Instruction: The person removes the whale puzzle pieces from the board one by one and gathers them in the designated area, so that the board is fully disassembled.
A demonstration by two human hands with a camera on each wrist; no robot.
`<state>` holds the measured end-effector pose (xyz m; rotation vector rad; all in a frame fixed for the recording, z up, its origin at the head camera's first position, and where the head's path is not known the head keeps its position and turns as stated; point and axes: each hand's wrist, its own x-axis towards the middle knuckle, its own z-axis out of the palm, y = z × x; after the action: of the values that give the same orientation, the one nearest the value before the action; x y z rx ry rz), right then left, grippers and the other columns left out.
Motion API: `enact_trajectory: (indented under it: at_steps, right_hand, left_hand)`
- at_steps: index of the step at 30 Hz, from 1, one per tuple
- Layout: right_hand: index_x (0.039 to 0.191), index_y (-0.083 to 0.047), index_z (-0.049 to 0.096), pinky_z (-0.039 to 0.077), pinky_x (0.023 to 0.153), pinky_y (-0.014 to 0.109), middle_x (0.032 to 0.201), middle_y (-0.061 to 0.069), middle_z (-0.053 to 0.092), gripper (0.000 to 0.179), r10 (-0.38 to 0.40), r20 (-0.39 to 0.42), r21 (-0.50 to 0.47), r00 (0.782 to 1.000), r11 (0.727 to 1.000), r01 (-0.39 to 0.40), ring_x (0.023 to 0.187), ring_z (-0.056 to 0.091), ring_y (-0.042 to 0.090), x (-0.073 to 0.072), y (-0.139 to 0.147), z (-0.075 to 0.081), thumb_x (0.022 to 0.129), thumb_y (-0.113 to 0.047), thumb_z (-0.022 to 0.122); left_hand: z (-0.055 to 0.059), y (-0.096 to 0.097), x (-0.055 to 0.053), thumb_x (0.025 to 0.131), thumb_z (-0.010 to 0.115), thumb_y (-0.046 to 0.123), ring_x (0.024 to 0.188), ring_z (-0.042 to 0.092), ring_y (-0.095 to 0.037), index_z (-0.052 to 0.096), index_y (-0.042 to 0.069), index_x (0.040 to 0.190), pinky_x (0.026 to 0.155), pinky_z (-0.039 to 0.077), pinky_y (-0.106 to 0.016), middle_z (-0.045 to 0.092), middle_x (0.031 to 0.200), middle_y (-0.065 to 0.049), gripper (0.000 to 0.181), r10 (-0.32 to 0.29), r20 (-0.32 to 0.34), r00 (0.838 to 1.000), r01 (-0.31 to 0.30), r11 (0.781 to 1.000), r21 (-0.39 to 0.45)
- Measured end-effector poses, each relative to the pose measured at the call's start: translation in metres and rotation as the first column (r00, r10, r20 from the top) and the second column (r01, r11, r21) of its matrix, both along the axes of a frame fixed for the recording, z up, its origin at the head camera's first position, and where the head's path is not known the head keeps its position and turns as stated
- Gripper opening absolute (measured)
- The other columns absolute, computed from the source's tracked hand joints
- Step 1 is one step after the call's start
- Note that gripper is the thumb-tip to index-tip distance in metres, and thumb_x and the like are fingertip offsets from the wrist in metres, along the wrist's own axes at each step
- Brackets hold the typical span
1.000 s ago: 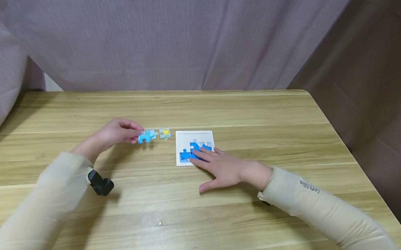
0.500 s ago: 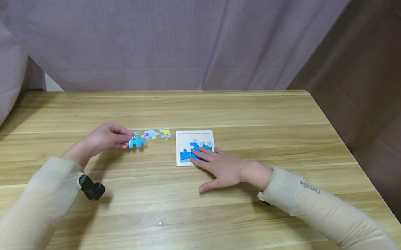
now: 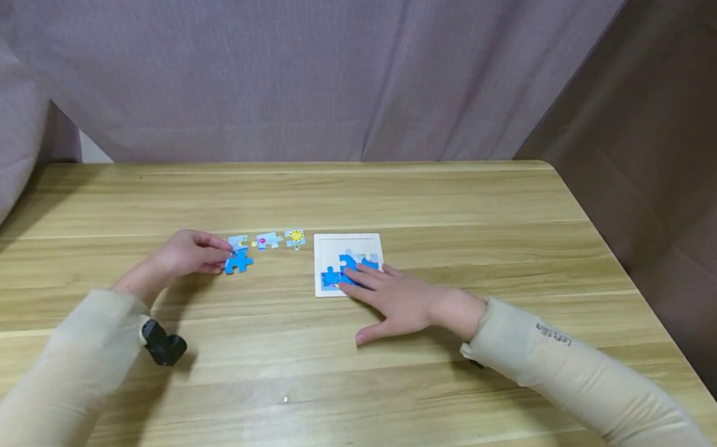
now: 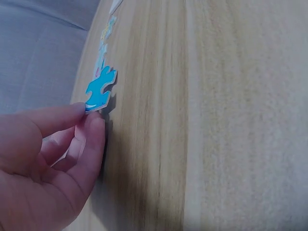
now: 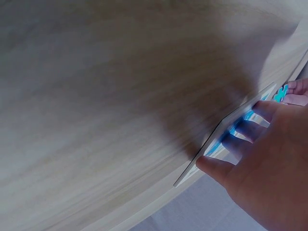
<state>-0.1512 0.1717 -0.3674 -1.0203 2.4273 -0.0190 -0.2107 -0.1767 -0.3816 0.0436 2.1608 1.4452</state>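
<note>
left hand (image 3: 194,254) is pinching a blue piece (image 3: 240,263) by its edge, the piece sitting just on the near side of three loose pieces (image 3: 268,241) lined up on the surface (image 3: 378,411), while right hand (image 3: 403,303), fingers spread, is resting over joined pieces (image 3: 347,262) in the tray (image 3: 334,246).
</note>
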Motion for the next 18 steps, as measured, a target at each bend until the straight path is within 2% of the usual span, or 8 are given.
enact_trajectory:
  at_steps: [5, 18]
  right_hand:
    - [0.151, -0.022, 0.012, 0.008, 0.118, 0.052, 0.159, 0.002, 0.004, 0.087, -0.009, 0.002, -0.002, 1.0, 1.0, 0.009, 0.146, -0.001, 0.024, 0.0, 0.0009, 0.0001, 0.085, -0.066, 0.048]
    - [0.151, -0.022, 0.012, 0.008, 0.118, 0.052, 0.159, 0.001, 0.003, 0.087, -0.006, 0.001, -0.003, 1.0, 1.0, 0.006, 0.146, -0.002, 0.024, -0.0011, 0.0008, -0.0002, 0.085, -0.066, 0.047]
  left_hand:
    - [-0.0014, 0.002, -0.0005, 0.091, 0.056, 0.006, 0.07, 0.06, -0.002, 0.05, -0.017, 0.116, 0.068, 0.054, -0.017, 0.064, 0.08, 0.004, 0.034, 0.004, -0.044, 0.999, -0.006, 0.999, -0.052]
    - [0.0014, 0.0066, 0.0028, 0.089, 0.058, 0.007, 0.07, 0.059, -0.004, 0.054, -0.013, 0.111, 0.07, 0.055, -0.02, 0.066, 0.09, -0.007, 0.03, -0.003, -0.087, 0.996, -0.01, 0.989, -0.147]
